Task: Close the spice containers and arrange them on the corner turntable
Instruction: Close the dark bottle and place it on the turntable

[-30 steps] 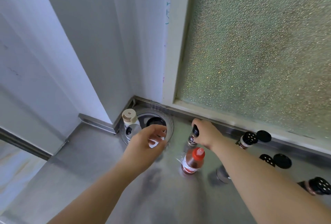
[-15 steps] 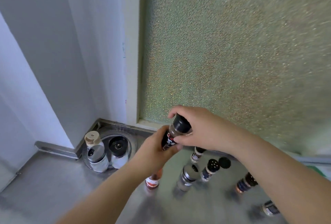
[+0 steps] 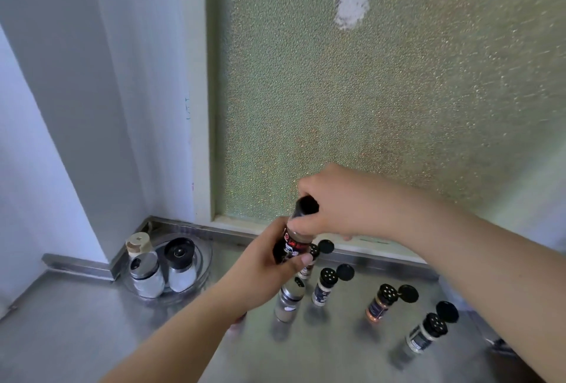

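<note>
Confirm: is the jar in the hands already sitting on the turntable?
No, the black-labelled jar is held up in the air by the left hand and right hand, well right of the turntable.

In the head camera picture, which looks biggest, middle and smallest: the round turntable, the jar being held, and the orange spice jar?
1. Turntable: widest by far.
2. Held jar, in the left hand, cap under the right hand. It is nearer the camera, so this is unsure.
3. Orange spice jar.
</note>
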The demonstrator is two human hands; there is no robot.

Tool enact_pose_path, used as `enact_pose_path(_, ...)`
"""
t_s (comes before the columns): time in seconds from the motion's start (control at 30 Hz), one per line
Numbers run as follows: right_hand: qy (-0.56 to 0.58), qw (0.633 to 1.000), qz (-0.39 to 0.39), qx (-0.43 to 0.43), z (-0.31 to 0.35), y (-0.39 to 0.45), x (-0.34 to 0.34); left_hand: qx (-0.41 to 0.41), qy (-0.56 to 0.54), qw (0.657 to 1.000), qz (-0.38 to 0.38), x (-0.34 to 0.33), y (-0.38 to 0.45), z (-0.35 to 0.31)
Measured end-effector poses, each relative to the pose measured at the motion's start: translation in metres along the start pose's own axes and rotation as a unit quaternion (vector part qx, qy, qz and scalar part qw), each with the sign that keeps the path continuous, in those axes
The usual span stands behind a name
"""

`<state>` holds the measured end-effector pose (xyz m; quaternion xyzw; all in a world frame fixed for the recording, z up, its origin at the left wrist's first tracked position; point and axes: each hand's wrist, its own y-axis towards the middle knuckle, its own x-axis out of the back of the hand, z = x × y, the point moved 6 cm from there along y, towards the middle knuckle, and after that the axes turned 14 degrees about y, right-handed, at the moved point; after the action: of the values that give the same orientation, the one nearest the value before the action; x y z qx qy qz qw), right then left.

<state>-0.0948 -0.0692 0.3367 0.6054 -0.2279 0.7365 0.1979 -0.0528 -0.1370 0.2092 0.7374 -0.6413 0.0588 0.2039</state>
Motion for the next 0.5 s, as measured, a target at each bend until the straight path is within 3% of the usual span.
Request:
enact_pose_path(0.1,-0.047,0.999,-0.005,-0.026,0.000,-0.006,0.000,0.006,-0.003,1.000,-0.002,-0.005,-0.006,-0.004)
enact_pose_path(0.2,0.036,0.996,0.081,-0.029,-0.005,-0.017,0.005,0.024,-0.021,0.999,-0.010,-0.006,-0.009,-0.007)
enact_pose_path(0.27,0.042,0.993,0.112,0.018,-0.002,-0.024,0.014,0.020,-0.030,0.999,-0.018,-0.004,-0.011,-0.013)
enact_pose_path(0.33,0.023,0.996,0.076,0.050,0.003,-0.025,0.016,0.015,-0.034,0.999,-0.026,-0.004,-0.010,-0.017)
enact_pose_path(0.4,0.041,0.998,0.027,0.026,0.005,-0.022,0.012,0.020,-0.044,0.998,-0.035,-0.006,-0.011,-0.019)
enact_pose_path(0.5,0.051,0.997,0.041,-0.027,-0.002,-0.024,0.011,0.024,-0.037,0.998,-0.038,-0.009,-0.012,-0.019)
